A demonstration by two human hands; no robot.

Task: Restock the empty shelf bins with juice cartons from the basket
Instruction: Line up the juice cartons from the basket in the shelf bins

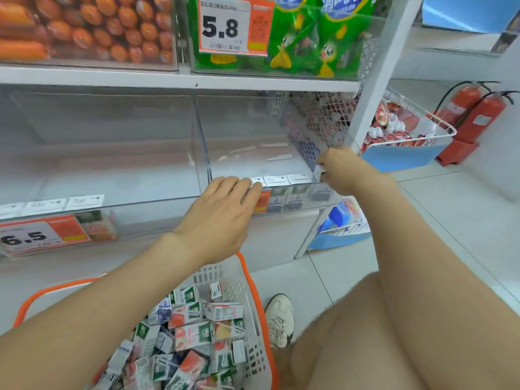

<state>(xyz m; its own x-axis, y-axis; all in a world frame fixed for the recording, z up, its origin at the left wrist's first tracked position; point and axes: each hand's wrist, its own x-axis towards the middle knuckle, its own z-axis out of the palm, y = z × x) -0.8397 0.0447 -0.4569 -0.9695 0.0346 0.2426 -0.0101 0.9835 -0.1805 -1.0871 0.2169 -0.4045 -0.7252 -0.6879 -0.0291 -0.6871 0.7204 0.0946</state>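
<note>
At the front of the right bin (253, 130), a row of juice cartons (277, 180) stands just behind the clear wall. Your right hand (342, 170) has its grip clamped on one carton (319, 172) at the right end of this row. Your left hand (222, 212) rests with straight fingers on the left end, its grip apart. In the left bin (112, 153) stands a shorter row (84, 201). Below your arms, the orange basket (254, 291) holds many loose cartons.
</note>
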